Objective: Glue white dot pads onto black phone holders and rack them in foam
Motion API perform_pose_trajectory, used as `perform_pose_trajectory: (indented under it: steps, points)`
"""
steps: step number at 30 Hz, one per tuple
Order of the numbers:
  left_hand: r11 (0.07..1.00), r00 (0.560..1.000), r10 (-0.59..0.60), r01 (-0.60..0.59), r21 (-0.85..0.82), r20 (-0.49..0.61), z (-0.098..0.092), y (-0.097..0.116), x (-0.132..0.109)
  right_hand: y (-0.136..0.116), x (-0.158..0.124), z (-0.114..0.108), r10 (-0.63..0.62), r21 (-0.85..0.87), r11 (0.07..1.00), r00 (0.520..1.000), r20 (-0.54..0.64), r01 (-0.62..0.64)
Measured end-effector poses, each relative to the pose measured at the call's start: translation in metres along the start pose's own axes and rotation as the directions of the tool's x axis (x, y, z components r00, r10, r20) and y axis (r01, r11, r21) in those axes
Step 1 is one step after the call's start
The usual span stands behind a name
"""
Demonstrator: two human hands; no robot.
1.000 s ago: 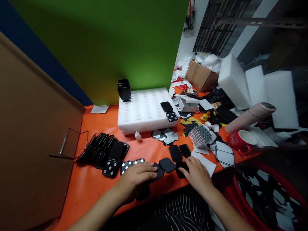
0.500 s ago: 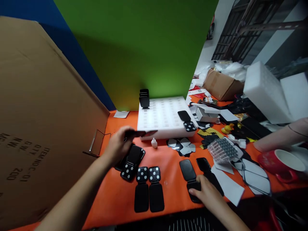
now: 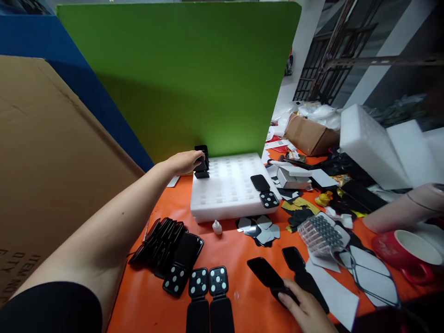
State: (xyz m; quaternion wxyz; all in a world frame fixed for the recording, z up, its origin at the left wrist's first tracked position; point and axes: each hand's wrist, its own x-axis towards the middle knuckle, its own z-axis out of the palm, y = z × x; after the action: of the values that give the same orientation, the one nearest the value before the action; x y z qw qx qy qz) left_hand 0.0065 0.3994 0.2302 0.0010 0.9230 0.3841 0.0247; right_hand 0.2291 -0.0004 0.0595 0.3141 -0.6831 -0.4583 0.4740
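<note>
At the far left corner of the white foam block, my left hand is closed on a black hinged case, beside other black cases standing in the foam. My right hand grips a second black hinged case, which is opened out and tilted up at the front right. Just beyond it lies another opened case. Two opened cases with white dots lie side by side at the front. To their left is a pile of black cases.
A small white dropper bottle stands before the foam, near flat mirror-like pieces. An opened dotted case rests on the foam's right edge. A red mug is at right; a cardboard box walls the left.
My left hand has moved from above the pile to the foam's far left corner with its case. My right hand has lifted and tilted its case off the table. The view has tipped upward.
</note>
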Motion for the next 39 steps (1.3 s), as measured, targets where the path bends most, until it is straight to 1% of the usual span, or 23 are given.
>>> perform_pose_trajectory:
  steps: [3,5,7,9,11,12,13,14,15,17,18,20,22,23,24,26,28,29,31,33,35,37,39]
  points:
    - [1.0,0.999,0.015,-0.015,-0.008,0.043,0.014,-0.001,0.008,-0.006,0.009,0.003,0.034,0.123,0.992,0.996,-0.077,-0.024]
    - [1.0,0.999,0.008,-0.007,-0.012,0.042,0.023,0.0,0.011,-0.014,0.017,0.008,0.026,0.211,0.978,0.99,-0.141,0.005]
    - [1.0,1.0,-0.008,0.008,-0.01,0.01,0.028,0.007,0.009,-0.023,0.024,0.014,-0.038,0.234,0.969,0.984,-0.172,0.079]
    - [1.0,0.999,-0.014,0.014,0.002,-0.048,0.029,0.021,0.0,-0.031,0.03,0.015,-0.182,0.133,0.969,0.964,-0.196,0.209]
    - [0.999,0.991,0.018,-0.022,-0.027,-0.134,0.029,0.043,-0.021,-0.035,0.033,0.011,-0.401,-0.073,0.916,0.894,-0.201,0.394]
    - [0.993,0.978,0.053,-0.072,-0.088,-0.202,0.03,0.057,-0.036,-0.036,0.035,0.008,-0.505,-0.183,0.861,0.841,-0.195,0.474]
    - [0.97,0.967,0.113,-0.157,-0.185,-0.23,0.031,0.073,-0.054,-0.036,0.036,0.004,-0.584,-0.279,0.802,0.791,-0.182,0.528]
    - [0.917,0.958,0.214,-0.264,-0.298,-0.19,0.034,0.089,-0.073,-0.037,0.036,0.0,-0.632,-0.347,0.756,0.757,-0.165,0.555]
    - [0.847,0.938,0.325,-0.345,-0.405,-0.121,0.037,0.105,-0.093,-0.038,0.037,-0.002,-0.651,-0.388,0.732,0.743,-0.156,0.56]
    - [0.736,0.872,0.489,-0.412,-0.538,0.002,0.046,0.134,-0.129,-0.042,0.035,-0.002,-0.65,-0.391,0.73,0.746,-0.142,0.561]
    - [0.691,0.856,0.517,-0.412,-0.594,0.009,0.051,0.146,-0.143,-0.044,0.033,0.001,-0.637,-0.36,0.744,0.76,-0.129,0.563]
    - [0.622,0.856,0.517,-0.358,-0.697,0.021,0.06,0.163,-0.165,-0.047,0.026,0.009,-0.579,-0.274,0.794,0.812,-0.073,0.542]
    - [0.608,0.888,0.457,-0.267,-0.748,0.055,0.065,0.167,-0.177,-0.043,0.017,0.015,-0.485,-0.251,0.842,0.874,0.033,0.477]
    - [0.622,0.908,0.412,-0.221,-0.752,0.074,0.064,0.165,-0.182,-0.037,0.013,0.016,-0.429,-0.291,0.856,0.901,0.062,0.427]
    - [0.643,0.93,0.358,-0.179,-0.744,0.085,0.062,0.158,-0.185,-0.029,0.009,0.014,-0.369,-0.364,0.859,0.928,0.049,0.361]
    - [0.687,0.974,0.22,-0.111,-0.718,0.06,0.052,0.135,-0.189,-0.007,0.005,0.002,-0.249,-0.544,0.825,0.963,-0.106,0.153]
    - [0.728,0.999,0.048,-0.042,-0.685,-0.011,0.039,0.103,-0.188,0.016,0.005,-0.016,-0.133,-0.648,0.753,0.94,-0.314,-0.11]
    - [0.753,0.997,-0.059,0.007,-0.658,-0.057,0.032,0.086,-0.186,0.026,0.007,-0.024,-0.085,-0.67,0.714,0.924,-0.374,-0.206]
    - [0.798,0.962,-0.227,0.095,-0.595,-0.151,0.018,0.054,-0.177,0.04,0.013,-0.036,-0.005,-0.682,0.662,0.907,-0.421,-0.313]
    - [0.826,0.92,-0.319,0.152,-0.543,-0.227,0.007,0.029,-0.162,0.048,0.019,-0.039,0.045,-0.662,0.676,0.915,-0.401,-0.323]
    - [0.851,0.894,-0.35,0.178,-0.494,-0.281,0.001,0.013,-0.141,0.051,0.022,-0.035,0.069,-0.612,0.738,0.934,-0.351,-0.284]
    - [0.875,0.895,-0.337,0.184,-0.447,-0.292,0.001,0.005,-0.117,0.055,0.023,-0.027,0.088,-0.525,0.819,0.955,-0.284,-0.232]
    - [0.897,0.913,-0.307,0.183,-0.402,-0.269,0.004,0.002,-0.094,0.059,0.02,-0.021,0.102,-0.41,0.893,0.97,-0.219,-0.186]
